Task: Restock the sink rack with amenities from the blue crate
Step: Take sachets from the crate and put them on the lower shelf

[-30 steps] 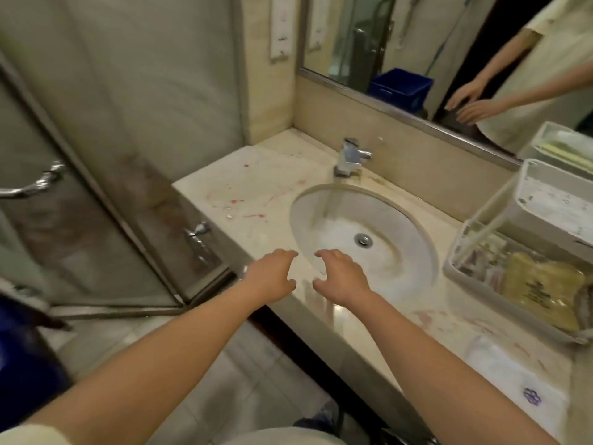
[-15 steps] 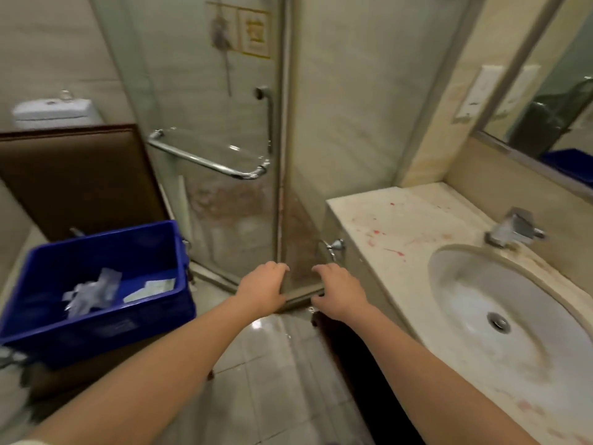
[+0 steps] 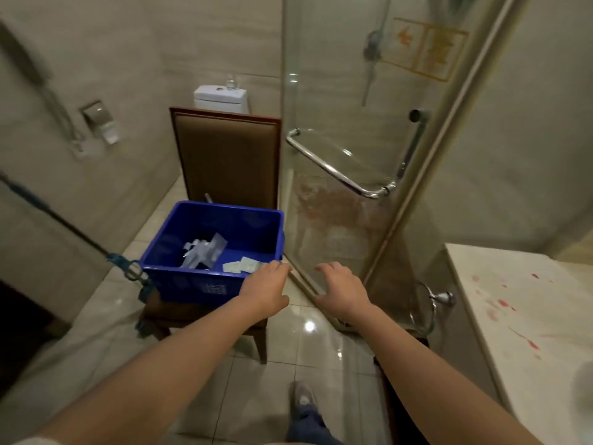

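Pale tiled bathroom walls and a glossy tiled floor (image 3: 199, 390) fill the view, with a glass shower door (image 3: 337, 91) to the right and a stained stone counter (image 3: 529, 300) at the far right edge. The sink rack is out of sight.

Against the back wall stands a brown padded chair (image 3: 227, 159). The blue crate (image 3: 192, 285) rests on its seat, open side up. It is a deep plastic box and mostly bare inside. A loose heap of clear crinkled wrappers (image 3: 203, 252) lies towards its middle. A couple of flat pale sachets (image 3: 242, 266) lie by the near right corner, with their long sides running roughly across the view.

Both arms reach forward, palms down. The left hand (image 3: 264, 292) is the nearer one. Its fingertips are at the crate's near right rim, just short of the sachets, which lie ahead and slightly left of them. Its fingers are loosely bent and hold nothing. The right hand (image 3: 345, 292) hovers beside the crate, in front of the foot of the shower door, with its fingers relaxed and empty.

The next move looks like a short reach down over the rim with the left hand.
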Motion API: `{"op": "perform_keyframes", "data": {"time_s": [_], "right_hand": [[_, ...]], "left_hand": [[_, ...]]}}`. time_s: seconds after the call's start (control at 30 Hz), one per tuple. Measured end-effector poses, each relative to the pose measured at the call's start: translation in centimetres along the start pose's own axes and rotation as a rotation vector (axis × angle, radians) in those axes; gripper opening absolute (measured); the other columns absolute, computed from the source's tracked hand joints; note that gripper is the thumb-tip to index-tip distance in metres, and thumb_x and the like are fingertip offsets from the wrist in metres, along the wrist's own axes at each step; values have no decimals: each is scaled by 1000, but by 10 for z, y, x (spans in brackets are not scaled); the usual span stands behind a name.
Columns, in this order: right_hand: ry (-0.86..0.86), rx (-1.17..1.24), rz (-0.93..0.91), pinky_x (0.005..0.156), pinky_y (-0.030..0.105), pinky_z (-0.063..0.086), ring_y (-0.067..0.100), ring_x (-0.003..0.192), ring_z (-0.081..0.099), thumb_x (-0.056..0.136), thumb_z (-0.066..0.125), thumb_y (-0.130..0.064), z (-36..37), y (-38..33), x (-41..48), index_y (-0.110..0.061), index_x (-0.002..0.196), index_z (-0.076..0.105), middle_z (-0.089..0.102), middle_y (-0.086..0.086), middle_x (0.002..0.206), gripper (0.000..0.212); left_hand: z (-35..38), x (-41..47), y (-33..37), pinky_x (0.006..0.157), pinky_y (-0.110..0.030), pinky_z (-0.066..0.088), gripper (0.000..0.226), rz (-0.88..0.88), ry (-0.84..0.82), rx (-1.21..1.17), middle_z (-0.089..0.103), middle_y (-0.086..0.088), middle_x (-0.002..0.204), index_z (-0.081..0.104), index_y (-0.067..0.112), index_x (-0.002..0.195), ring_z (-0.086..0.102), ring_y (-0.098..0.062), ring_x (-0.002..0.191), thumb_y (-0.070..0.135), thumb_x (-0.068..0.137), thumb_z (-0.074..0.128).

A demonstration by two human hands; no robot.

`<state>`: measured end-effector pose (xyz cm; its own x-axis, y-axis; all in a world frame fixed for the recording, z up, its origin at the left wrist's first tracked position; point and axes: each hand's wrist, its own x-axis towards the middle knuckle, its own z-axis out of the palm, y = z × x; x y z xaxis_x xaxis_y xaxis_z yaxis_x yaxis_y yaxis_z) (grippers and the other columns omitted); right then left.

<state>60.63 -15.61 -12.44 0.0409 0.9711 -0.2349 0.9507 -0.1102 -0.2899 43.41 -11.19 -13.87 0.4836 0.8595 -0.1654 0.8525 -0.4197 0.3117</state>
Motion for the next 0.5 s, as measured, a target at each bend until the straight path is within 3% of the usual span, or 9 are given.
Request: {"op": "perform_keyframes", "data": {"time_s": [0.2, 0.5], "right_hand": [[-54, -26, -193, 101, 36, 43, 22, 125, 46, 84, 64, -30, -7, -30, 74, -24, 139, 43, 48, 2, 135, 59], [-109, -59, -386, 102, 38, 43, 23, 126, 46, 82, 66, -33, -15, -46, 186, -24, 142, 41, 48, 1, 137, 66]], "left_hand": [[-18, 27, -50, 100, -43, 45, 65, -173, 18, 2, 42, -3, 143, 34, 21, 146, 39, -24, 132, 26, 89, 64], [-36, 79, -91, 100, -39, 44, 64, -403, 86, -15, 40, -3, 147, 33, 22, 148, 41, -23, 132, 34, 92, 62]]}}
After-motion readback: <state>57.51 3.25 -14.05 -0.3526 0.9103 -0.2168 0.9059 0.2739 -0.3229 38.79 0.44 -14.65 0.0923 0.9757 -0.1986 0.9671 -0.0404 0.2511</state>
